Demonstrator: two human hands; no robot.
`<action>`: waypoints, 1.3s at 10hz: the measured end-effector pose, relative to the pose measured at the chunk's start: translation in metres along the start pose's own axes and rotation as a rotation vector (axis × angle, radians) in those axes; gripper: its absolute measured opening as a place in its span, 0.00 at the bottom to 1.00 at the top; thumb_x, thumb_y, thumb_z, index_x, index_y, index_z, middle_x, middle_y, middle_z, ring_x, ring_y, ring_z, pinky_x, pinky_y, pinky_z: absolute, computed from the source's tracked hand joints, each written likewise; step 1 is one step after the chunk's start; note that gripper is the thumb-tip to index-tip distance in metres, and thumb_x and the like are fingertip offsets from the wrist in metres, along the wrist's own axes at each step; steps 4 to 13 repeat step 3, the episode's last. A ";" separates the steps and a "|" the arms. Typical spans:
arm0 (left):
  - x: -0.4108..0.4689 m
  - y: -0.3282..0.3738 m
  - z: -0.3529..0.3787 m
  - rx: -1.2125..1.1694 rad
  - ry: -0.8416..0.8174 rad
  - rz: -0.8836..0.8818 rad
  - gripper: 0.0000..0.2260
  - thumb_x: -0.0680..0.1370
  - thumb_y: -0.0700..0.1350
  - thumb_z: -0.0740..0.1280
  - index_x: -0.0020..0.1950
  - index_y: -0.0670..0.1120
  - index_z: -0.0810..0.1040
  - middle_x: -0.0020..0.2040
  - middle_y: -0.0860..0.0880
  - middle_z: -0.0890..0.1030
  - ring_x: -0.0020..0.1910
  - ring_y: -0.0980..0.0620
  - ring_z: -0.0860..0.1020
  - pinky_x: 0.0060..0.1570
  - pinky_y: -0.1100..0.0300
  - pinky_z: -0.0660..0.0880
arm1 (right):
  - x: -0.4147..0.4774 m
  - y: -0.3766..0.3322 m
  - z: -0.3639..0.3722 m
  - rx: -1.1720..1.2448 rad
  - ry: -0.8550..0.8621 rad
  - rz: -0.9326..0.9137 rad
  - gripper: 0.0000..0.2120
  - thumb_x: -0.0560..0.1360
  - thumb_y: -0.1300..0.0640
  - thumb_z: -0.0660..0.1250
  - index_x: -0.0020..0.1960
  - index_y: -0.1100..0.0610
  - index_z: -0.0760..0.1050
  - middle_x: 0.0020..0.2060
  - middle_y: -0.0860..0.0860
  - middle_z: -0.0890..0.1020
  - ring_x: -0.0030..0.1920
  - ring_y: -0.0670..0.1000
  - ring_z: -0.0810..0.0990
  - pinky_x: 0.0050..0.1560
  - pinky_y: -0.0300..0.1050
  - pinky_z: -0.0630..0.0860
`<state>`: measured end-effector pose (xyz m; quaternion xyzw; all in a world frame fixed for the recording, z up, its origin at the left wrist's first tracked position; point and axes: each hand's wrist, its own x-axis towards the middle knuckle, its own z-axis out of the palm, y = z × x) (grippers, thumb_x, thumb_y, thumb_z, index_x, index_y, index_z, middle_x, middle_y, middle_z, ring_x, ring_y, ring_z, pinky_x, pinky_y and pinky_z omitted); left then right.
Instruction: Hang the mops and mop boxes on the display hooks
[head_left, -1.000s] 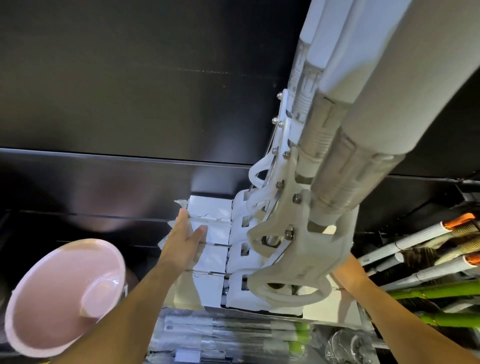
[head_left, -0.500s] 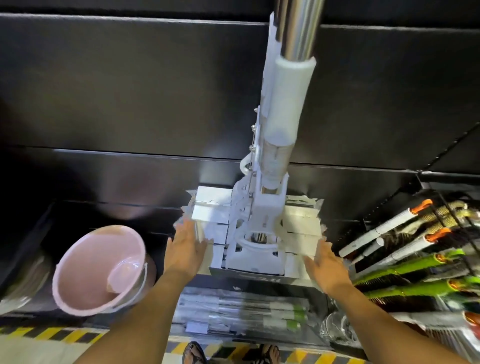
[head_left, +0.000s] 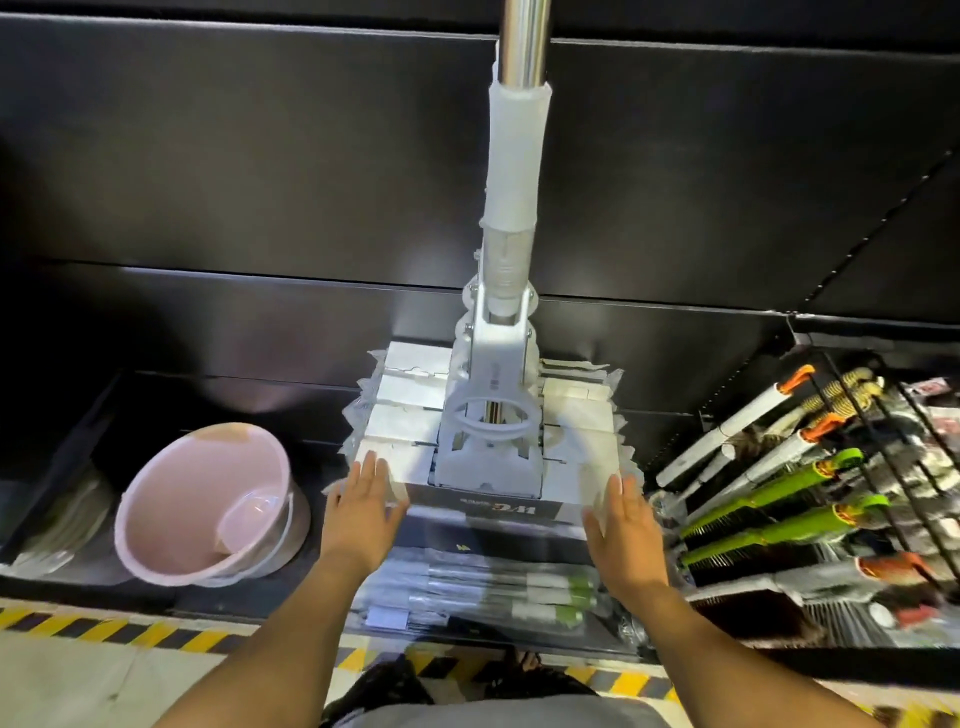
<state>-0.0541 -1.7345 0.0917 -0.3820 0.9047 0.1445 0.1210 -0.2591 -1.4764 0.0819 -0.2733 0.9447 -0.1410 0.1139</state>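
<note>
Several white mops hang in a row against the black display wall, one behind the other; the front mop shows a steel pole, a white sleeve and a white plastic head frame. Their white boxed heads are wrapped in clear plastic. My left hand lies flat with straight fingers against the left end of the front head. My right hand lies flat against its right end. Neither hand grips anything. The hooks are out of view above.
A pink bucket stands on the low shelf at the left. Bagged mop handles lie on the shelf under the hanging heads. Green and white brushes hang at the right. Yellow-black floor tape runs along the shelf base.
The view has pulled back and centred on the mops. My right hand came out from behind the mop heads, and both hands now lie flat on the ends of the front head.
</note>
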 end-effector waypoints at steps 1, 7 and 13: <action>-0.008 0.000 0.007 0.034 0.028 0.029 0.30 0.83 0.57 0.52 0.80 0.46 0.46 0.80 0.47 0.43 0.79 0.47 0.44 0.76 0.48 0.49 | -0.008 0.004 0.012 -0.098 -0.108 0.016 0.33 0.81 0.48 0.59 0.79 0.63 0.52 0.78 0.61 0.55 0.78 0.62 0.54 0.78 0.54 0.53; -0.042 -0.010 0.021 0.113 -0.047 0.069 0.30 0.83 0.56 0.51 0.80 0.46 0.41 0.80 0.47 0.39 0.79 0.47 0.41 0.76 0.47 0.45 | -0.053 -0.028 0.023 -0.168 -0.101 0.164 0.35 0.81 0.44 0.53 0.79 0.62 0.47 0.79 0.59 0.52 0.79 0.59 0.52 0.78 0.51 0.52; -0.042 -0.010 0.021 0.113 -0.047 0.069 0.30 0.83 0.56 0.51 0.80 0.46 0.41 0.80 0.47 0.39 0.79 0.47 0.41 0.76 0.47 0.45 | -0.053 -0.028 0.023 -0.168 -0.101 0.164 0.35 0.81 0.44 0.53 0.79 0.62 0.47 0.79 0.59 0.52 0.79 0.59 0.52 0.78 0.51 0.52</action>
